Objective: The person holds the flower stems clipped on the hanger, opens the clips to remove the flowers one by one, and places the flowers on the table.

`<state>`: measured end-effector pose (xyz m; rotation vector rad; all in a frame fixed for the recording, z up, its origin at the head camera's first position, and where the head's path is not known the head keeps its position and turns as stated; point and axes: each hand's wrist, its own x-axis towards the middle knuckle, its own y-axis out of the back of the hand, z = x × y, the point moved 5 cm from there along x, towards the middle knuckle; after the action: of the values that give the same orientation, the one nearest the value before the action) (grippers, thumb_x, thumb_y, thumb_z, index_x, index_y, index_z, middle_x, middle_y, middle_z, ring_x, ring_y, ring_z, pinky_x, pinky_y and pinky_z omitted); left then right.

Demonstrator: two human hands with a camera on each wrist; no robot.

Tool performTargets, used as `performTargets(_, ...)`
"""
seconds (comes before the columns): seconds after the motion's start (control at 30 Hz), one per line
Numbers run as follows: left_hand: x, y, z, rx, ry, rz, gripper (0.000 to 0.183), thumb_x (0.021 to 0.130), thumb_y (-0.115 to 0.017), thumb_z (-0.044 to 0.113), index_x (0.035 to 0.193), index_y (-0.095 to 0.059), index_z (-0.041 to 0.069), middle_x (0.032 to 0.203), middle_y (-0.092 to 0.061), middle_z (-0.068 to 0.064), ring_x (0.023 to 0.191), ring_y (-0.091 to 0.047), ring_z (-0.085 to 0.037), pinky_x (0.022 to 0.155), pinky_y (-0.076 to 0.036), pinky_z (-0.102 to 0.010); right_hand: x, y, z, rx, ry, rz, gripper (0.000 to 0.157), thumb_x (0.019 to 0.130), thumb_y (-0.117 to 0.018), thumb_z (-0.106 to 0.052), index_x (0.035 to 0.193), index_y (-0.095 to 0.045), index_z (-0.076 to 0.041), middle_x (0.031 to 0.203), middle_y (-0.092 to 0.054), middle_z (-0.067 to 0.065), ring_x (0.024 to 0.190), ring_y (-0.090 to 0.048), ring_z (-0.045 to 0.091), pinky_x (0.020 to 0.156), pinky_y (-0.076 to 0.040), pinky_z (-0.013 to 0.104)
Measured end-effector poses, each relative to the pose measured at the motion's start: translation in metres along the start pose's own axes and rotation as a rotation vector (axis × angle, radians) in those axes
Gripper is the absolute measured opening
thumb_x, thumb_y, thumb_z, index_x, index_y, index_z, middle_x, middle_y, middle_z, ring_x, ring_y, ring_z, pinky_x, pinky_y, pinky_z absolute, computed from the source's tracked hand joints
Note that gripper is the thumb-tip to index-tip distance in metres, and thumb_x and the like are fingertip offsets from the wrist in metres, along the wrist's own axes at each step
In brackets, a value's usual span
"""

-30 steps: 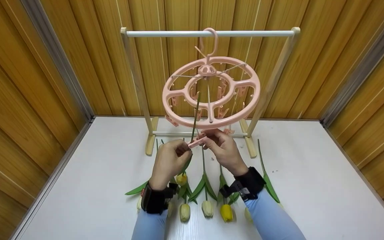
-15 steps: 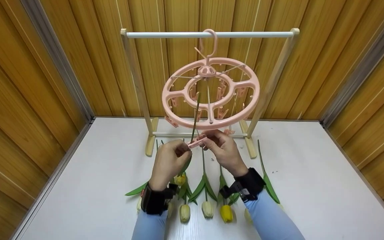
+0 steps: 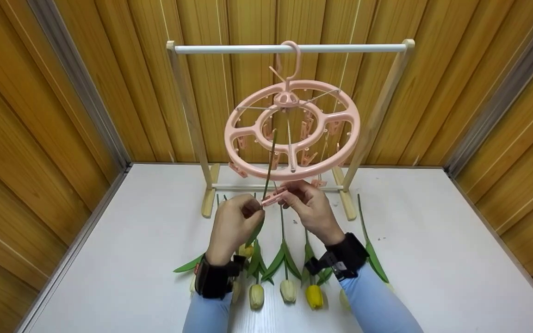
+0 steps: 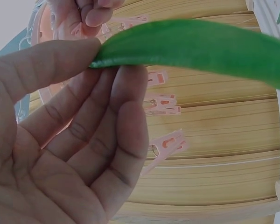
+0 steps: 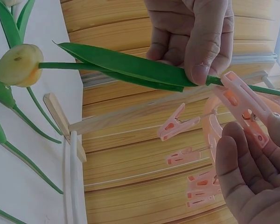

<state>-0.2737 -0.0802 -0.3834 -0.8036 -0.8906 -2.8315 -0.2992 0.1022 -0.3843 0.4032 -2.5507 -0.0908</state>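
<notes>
My left hand (image 3: 236, 224) pinches the stem of an artificial yellow tulip (image 5: 21, 65) between thumb and fingers, at the base of its green leaf (image 4: 191, 49). The bloom hangs down and the bare stem end points up in front of the hanger. My right hand (image 3: 312, 210) pinches a pink clothespin (image 5: 242, 105) by its handle end, thumb opposite fingers. The clothespin's front end lies at the stem, just above the left fingertips; whether it bites on the stem I cannot tell. It hangs below the front rim of a round pink clip hanger (image 3: 294, 173).
The hanger hooks over the white bar (image 3: 350, 47) of a wooden stand (image 3: 192, 115). Other pink clothespins (image 5: 177, 123) dangle from it. Several tulips, among them a yellow one (image 3: 314, 296) and a pale one (image 3: 288, 290), lie on the white table (image 3: 123, 259). Wood-patterned walls surround it.
My left hand has shifted very slightly left, and the held tulip's bloom has swung a little left and down. The right hand and clothespin have stayed nearly still.
</notes>
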Motion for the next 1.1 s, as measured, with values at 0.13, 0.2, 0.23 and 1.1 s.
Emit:
performTargets(0.13,-0.0003,0.0000,-0.0009,-0.001,0.004,0.000,0.007,0.085,-0.077,0.003,0.080,-0.074,0.007,0.072,-0.069,-0.001,0.064,-0.060,-0.011,0.062,-0.051,-0.031,0.0000,0.0003,0.0010,-0.019,0.004,0.001,0.021,0.103,-0.057,0.001,0.120,-0.061,0.013,0.108,-0.068,0.027,0.089,-0.066,0.013,0.079,-0.054,0.028)
performTargets(0.2,-0.0003,0.0000,-0.0013,-0.004,0.006,-0.002,0.007,0.085,-0.077,0.003,0.080,-0.074,0.007,0.072,-0.068,-0.001,0.064,-0.060,-0.011,0.062,-0.051,-0.030,-0.0002,0.0005,0.0011,-0.017,0.001,0.001,0.021,0.103,-0.057,0.001,0.120,-0.062,0.012,0.109,-0.069,0.027,0.089,-0.067,0.015,0.079,-0.054,0.028)
performTargets(0.23,-0.0003,0.0000,-0.0014,-0.006,0.008,-0.004,0.007,0.085,-0.077,0.003,0.080,-0.074,0.007,0.072,-0.068,-0.001,0.064,-0.060,-0.011,0.062,-0.051,-0.030,-0.0003,0.0006,0.0012,-0.013,-0.003,0.002,0.022,0.103,-0.057,0.000,0.121,-0.062,0.012,0.110,-0.069,0.027,0.089,-0.067,0.016,0.079,-0.054,0.029)
performTargets(1.1,0.0006,-0.0005,-0.0005,-0.001,0.003,-0.019,0.006,0.087,-0.074,0.002,0.082,-0.073,0.006,0.073,-0.068,-0.002,0.065,-0.059,-0.012,0.061,-0.050,-0.030,-0.0019,0.0015,0.0025,-0.013,-0.005,-0.032,0.028,0.105,-0.054,-0.002,0.130,-0.060,0.010,0.116,-0.067,0.028,0.094,-0.067,0.014,0.079,-0.054,0.028)
